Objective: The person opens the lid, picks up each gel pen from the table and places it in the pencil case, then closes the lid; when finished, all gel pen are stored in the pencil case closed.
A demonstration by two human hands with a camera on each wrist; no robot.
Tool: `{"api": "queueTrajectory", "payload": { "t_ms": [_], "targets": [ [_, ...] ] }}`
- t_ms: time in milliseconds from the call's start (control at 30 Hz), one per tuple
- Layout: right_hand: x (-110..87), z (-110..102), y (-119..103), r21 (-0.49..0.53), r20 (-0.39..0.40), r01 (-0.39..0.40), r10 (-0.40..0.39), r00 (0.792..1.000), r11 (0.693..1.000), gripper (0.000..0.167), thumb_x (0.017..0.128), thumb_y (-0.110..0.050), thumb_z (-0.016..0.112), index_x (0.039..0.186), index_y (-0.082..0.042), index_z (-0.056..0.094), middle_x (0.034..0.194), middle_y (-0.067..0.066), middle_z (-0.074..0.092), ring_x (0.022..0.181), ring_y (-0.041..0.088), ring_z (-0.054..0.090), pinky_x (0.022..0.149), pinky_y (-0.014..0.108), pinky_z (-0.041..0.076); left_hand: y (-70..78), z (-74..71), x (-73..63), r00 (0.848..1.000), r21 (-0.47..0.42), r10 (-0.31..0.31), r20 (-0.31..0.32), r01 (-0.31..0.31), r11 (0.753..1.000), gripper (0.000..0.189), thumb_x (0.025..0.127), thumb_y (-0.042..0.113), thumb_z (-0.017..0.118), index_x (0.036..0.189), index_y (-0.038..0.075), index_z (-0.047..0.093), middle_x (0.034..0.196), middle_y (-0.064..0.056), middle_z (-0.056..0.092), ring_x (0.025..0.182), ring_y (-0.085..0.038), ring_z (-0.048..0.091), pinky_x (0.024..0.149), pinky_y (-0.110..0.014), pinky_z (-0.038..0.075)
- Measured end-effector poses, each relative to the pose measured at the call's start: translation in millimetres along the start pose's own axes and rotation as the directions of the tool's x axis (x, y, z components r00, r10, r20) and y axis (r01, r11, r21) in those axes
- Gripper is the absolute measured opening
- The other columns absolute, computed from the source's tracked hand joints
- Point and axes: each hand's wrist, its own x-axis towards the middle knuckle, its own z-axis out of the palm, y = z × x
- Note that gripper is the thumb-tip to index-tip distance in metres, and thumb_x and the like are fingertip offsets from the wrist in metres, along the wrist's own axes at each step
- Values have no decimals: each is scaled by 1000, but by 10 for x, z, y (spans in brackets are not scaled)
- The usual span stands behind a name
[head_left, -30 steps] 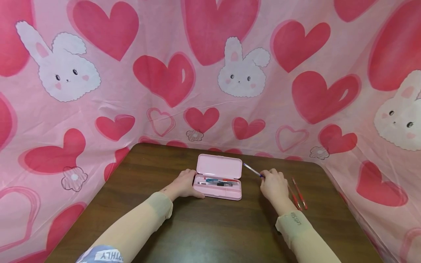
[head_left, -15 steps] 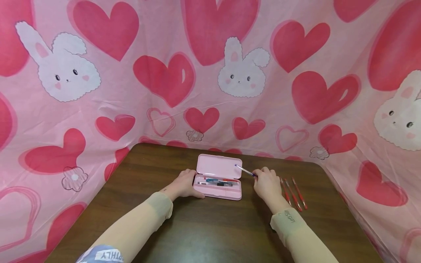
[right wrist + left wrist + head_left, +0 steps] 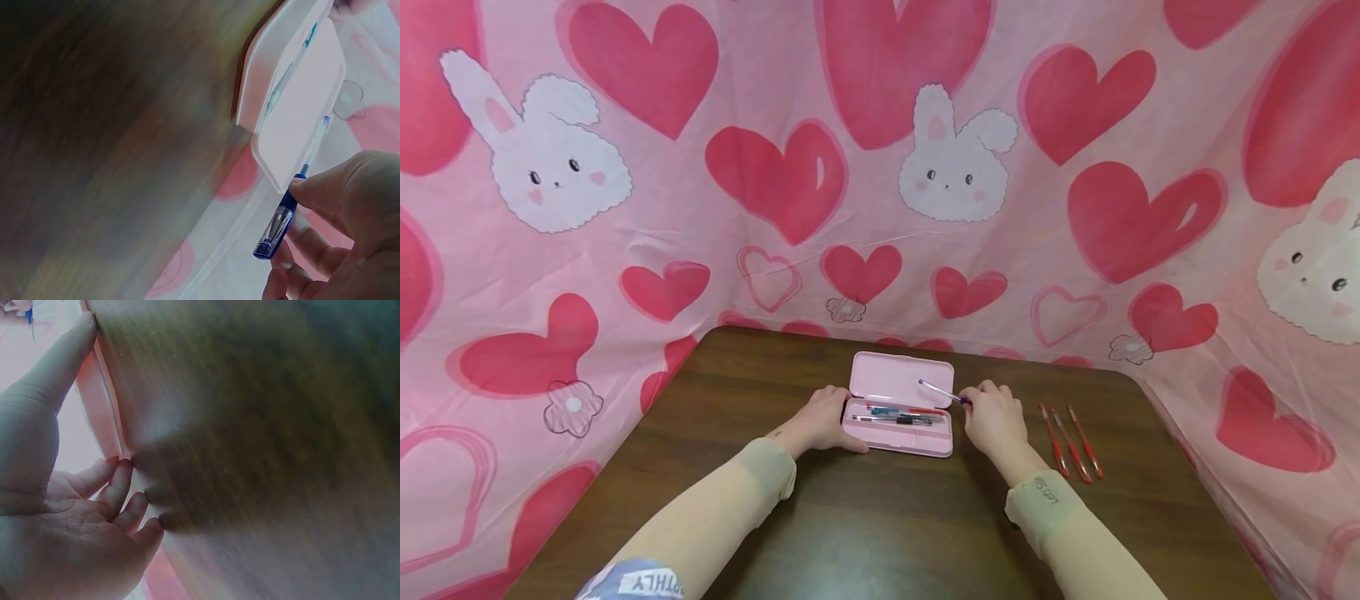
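A pink pencil case (image 3: 883, 435) lies on the table with its lid (image 3: 887, 375) tipped back. In it are several pens (image 3: 891, 420), with blue, red and black parts showing. My left hand (image 3: 820, 423) holds the case's left end, thumb at the front edge and fingers at the side, as the left wrist view also shows (image 3: 69, 512). Above the case's right side, my right hand (image 3: 997, 422) pinches a blue pen (image 3: 281, 215) by its blue capped end. The pen's clear barrel points left over the lid, apart from the other pens.
To the right of my right hand, red pens (image 3: 1070, 446) lie side by side on the brown wooden table (image 3: 865, 525). Behind and beside the table hangs a pink cloth (image 3: 865, 208) with hearts and rabbits.
My right hand has moved left with the blue pen, from beside the case to over its right part. The red pens are now fully uncovered. My left hand stays put.
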Motion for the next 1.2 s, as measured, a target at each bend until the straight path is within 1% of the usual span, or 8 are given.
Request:
{"api": "queueTrajectory", "payload": {
  "t_ms": [133,333,567,667,867,967,1200],
  "targets": [
    [-14,46,-67,-9,6,28,-28,1000,1000,20,100,-17,75,119,-15,82,114,15,74,106,43,65,85,60,57,0,3,-5,1000,3,4,-1,-4,1000,103,70,57,101,146,2,57,140,-14,62,134,-33,53,122,-52,48],
    [0,67,-144,-11,27,45,-45,999,999,24,99,-17,76,122,-15,82,116,15,74,108,42,65,89,59,58,-9,18,1,1000,1,0,1,0,1000,103,70,58,101,146,3,57,138,-13,62,133,-32,53,121,-51,48],
    [39,91,-213,4,22,70,-70,997,998,20,98,-17,77,117,-15,82,111,14,72,104,40,64,87,58,56,-8,5,7,1000,-1,3,0,-3,1000,103,70,57,101,146,3,58,138,-14,62,132,-32,54,121,-52,49],
    [37,104,-257,12,38,71,-72,997,997,20,98,-17,77,117,-16,83,110,13,72,104,39,63,87,57,56,-3,1,0,1000,-7,1,-1,-1,1000,102,71,57,101,146,3,57,139,-14,62,133,-33,53,121,-52,48],
    [44,145,-321,7,84,73,-73,994,997,20,98,-17,78,118,-17,83,115,13,73,106,38,63,91,57,56,12,-12,-21,1000,-8,7,-1,-7,1000,102,71,56,101,146,2,57,140,-15,62,134,-33,53,122,-53,48],
    [49,168,-337,-6,93,86,-85,992,996,18,99,-17,78,116,-18,83,114,12,73,106,37,63,91,57,56,15,-15,-26,1000,-8,10,-1,-10,1000,102,71,55,101,146,2,57,140,-15,62,134,-33,53,122,-53,48],
    [58,208,-361,-10,77,122,-121,990,992,16,97,-16,78,113,-18,83,107,10,71,100,34,62,86,55,56,16,-6,-19,1000,-6,9,-8,-9,1000,102,71,55,101,146,1,58,140,-16,62,134,-33,54,122,-52,48]
  ]
}}
